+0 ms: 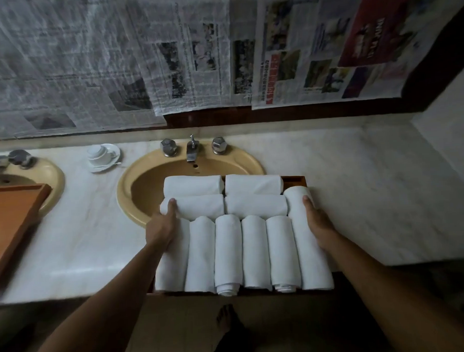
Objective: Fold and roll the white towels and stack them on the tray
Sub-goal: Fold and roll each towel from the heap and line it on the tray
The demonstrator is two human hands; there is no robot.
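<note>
Ten rolled white towels (243, 228) fill a dark wooden tray (295, 180) that sits partly over a yellow sink (152, 178), between both hands. The left hand (161, 225) grips the tray's left side, thumb on a towel; the right hand (318, 220) grips its right side, thumb on the outermost roll

Tray (296, 179) packed edge to edge with rolled towels (228, 252), only far right corner bare; marble counter (371, 197) right of tray open; left counter strip free between tray and second tray (14, 217); faucet (192, 149) and cup on saucer (102, 155) block far edge
</note>
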